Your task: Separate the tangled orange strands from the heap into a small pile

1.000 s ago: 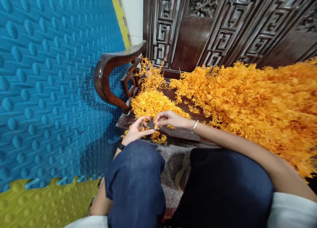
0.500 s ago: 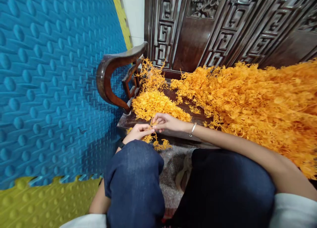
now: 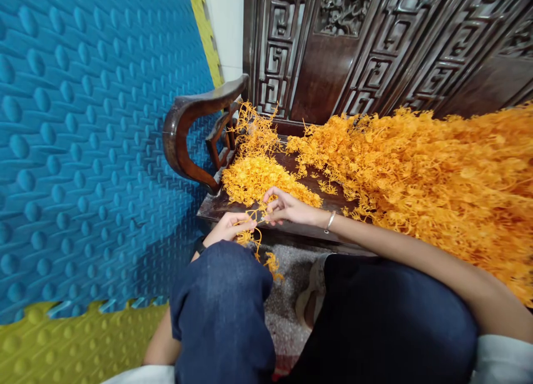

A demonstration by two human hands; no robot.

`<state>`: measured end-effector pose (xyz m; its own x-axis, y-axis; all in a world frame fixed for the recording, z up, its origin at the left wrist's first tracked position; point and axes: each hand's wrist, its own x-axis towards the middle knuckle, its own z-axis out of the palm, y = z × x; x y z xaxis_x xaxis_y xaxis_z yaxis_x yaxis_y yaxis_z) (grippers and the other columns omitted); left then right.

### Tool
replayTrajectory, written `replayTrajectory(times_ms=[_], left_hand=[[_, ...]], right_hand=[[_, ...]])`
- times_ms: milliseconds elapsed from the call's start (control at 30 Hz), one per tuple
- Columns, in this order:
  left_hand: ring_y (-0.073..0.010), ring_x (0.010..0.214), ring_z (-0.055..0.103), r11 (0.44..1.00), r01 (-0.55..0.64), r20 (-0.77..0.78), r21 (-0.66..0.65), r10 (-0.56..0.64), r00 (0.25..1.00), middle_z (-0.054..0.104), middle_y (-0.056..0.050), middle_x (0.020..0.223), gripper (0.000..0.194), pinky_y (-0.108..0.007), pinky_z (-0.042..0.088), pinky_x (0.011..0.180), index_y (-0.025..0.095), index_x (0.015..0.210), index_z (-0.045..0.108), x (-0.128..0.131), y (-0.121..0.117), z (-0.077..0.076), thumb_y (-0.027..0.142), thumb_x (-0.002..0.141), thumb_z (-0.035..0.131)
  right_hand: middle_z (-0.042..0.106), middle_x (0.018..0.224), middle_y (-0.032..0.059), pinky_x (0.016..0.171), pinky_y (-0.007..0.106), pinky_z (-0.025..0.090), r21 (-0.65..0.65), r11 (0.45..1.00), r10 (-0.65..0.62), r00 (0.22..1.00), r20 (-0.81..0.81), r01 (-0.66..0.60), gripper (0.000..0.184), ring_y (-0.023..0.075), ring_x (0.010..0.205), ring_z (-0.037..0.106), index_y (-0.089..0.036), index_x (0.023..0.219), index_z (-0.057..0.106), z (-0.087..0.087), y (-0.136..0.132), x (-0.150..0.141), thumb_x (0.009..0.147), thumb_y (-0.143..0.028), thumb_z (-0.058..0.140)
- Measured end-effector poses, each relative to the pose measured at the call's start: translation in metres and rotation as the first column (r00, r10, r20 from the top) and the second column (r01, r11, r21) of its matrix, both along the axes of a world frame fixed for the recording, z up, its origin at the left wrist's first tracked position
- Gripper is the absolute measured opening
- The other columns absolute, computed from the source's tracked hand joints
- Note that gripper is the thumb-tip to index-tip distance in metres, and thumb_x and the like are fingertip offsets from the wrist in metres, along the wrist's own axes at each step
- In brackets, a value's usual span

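My left hand [image 3: 229, 227] is closed in a pinch on a thin orange plastic sprig [image 3: 259, 237], above my left knee. Part of that sprig dangles below the fingers, with a branched tuft [image 3: 273, 264] at its lower end. Just to the right, my right hand [image 3: 287, 207] has thumb and fingers pinched at the sprig's upper end, its index finger raised and bent. The exact grip point is too small to make out. Right behind both hands lies a small heap of yellow-orange plastic sprigs [image 3: 262, 178] on the dark wooden bench seat [image 3: 291, 163].
A much larger pile of orange sprigs [image 3: 437, 178] covers the bench to the right. The bench has a curved armrest [image 3: 172, 131] at left and a carved back [image 3: 325, 73]. Blue foam mat [image 3: 83, 150] lies on the left, speckled floor [image 3: 287, 317] between my knees.
My hands have drawn slightly apart, the right one shifting a little to the right. The dangling end of the sprig hangs lower than before.
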<state>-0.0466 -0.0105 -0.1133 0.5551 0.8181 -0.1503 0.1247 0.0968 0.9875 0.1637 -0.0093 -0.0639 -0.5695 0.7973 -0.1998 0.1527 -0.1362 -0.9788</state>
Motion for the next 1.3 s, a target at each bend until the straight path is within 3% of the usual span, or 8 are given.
replayTrajectory(times_ms=[67, 133, 200, 333, 400, 700, 1033, 1300], left_hand=[[-0.0114, 0.061, 0.054, 0.999, -0.051, -0.009, 0.01, 0.051, 0.999, 0.06, 0.0, 0.061, 0.026, -0.024, 0.04, 0.063, 0.014, 0.061, 0.066, -0.006, -0.002, 0.003, 0.038, 0.066, 0.071], [-0.0117, 0.059, 0.054, 0.987, -0.16, -0.009, 0.015, 0.161, 0.987, 0.059, 0.0, 0.058, 0.025, -0.024, 0.041, 0.06, 0.014, 0.057, 0.065, -0.016, -0.004, 0.006, 0.037, 0.064, 0.072], [-0.0111, 0.054, 0.053, 0.966, -0.258, -0.004, -0.025, 0.258, 0.966, 0.06, -0.001, 0.058, 0.025, -0.023, 0.041, 0.055, 0.015, 0.058, 0.066, -0.028, -0.005, 0.006, 0.038, 0.062, 0.073], [-0.0082, 0.042, 0.044, 0.942, -0.296, -0.028, -0.158, 0.295, 0.955, 0.055, 0.001, 0.051, 0.029, -0.022, 0.033, 0.042, 0.014, 0.065, 0.066, -0.04, -0.006, 0.002, 0.043, 0.061, 0.073], [-0.0081, 0.042, 0.044, 0.939, -0.304, -0.017, -0.16, 0.305, 0.952, 0.052, 0.003, 0.049, 0.029, -0.021, 0.033, 0.042, 0.015, 0.067, 0.065, -0.037, -0.007, 0.001, 0.042, 0.059, 0.074], [-0.008, 0.057, 0.049, 0.972, -0.234, 0.078, 0.003, 0.233, 0.969, 0.056, 0.004, 0.063, 0.026, -0.021, 0.04, 0.059, 0.016, 0.073, 0.061, -0.003, -0.004, 0.003, 0.038, 0.063, 0.072], [-0.0089, 0.059, 0.048, 0.975, -0.222, 0.086, -0.005, 0.222, 0.971, 0.054, 0.003, 0.064, 0.029, -0.023, 0.039, 0.061, 0.015, 0.075, 0.06, 0.003, -0.001, -0.006, 0.039, 0.064, 0.072], [-0.0075, 0.059, 0.049, 0.965, -0.254, 0.157, -0.069, 0.262, 0.952, 0.053, 0.005, 0.065, 0.035, -0.022, 0.041, 0.063, 0.016, 0.082, 0.06, -0.003, -0.001, -0.007, 0.033, 0.057, 0.078]], right_hand=[[0.054, 0.056, -0.0074, 0.047, 0.02, 0.036, 0.075, 0.984, -0.165, 0.986, 0.014, 0.163, 0.033, 0.0078, 0.05, 0.051, -0.021, 0.086, 0.038, 0.004, 0.005, 0.02, 0.065, -0.016, 0.062], [0.055, 0.058, -0.0076, 0.048, 0.019, 0.036, 0.191, 0.875, -0.448, 0.894, -0.027, 0.444, 0.031, 0.0067, 0.05, 0.05, -0.021, 0.083, 0.04, 0.006, 0.009, 0.047, 0.064, -0.018, 0.064], [0.056, 0.06, -0.0082, 0.05, 0.02, 0.038, 0.235, 0.787, -0.57, 0.818, -0.078, 0.57, 0.037, 0.0079, 0.052, 0.053, -0.022, 0.088, 0.04, 0.006, 0.01, 0.074, 0.064, -0.024, 0.068], [0.062, 0.065, -0.0023, 0.061, 0.028, 0.046, 0.264, 0.887, -0.414, 0.905, 0.096, 0.378, 0.033, 0.0121, 0.059, 0.059, -0.018, 0.085, 0.051, -0.006, 0.003, 0.089, 0.065, -0.035, 0.071], [0.064, 0.069, 0.0017, 0.064, 0.028, 0.045, 0.319, 0.898, -0.374, 0.907, 0.193, 0.302, 0.027, 0.0126, 0.063, 0.058, -0.015, 0.076, 0.059, -0.014, 0.001, 0.082, 0.066, -0.037, 0.07], [0.069, 0.081, 0.005, 0.066, 0.025, 0.04, 0.672, 0.739, -0.386, 0.846, 0.369, 0.044, 0.015, 0.0127, 0.07, 0.056, -0.015, 0.084, 0.071, -0.018, 0.031, 0.037, 0.078, -0.025, 0.062], [0.063, 0.088, 0.0086, 0.072, 0.027, 0.039, 0.742, 0.636, -0.449, 0.68, 0.58, -0.213, 0.025, 0.0149, 0.076, 0.054, -0.013, 0.099, 0.066, -0.017, 0.062, -0.01, 0.084, -0.015, 0.047], [0.055, 0.093, 0.0123, 0.076, 0.033, 0.04, 0.801, 0.542, -0.581, 0.576, 0.574, -0.252, 0.023, 0.0202, 0.083, 0.049, -0.012, 0.097, 0.063, -0.024, 0.073, -0.021, 0.083, -0.017, 0.045]])
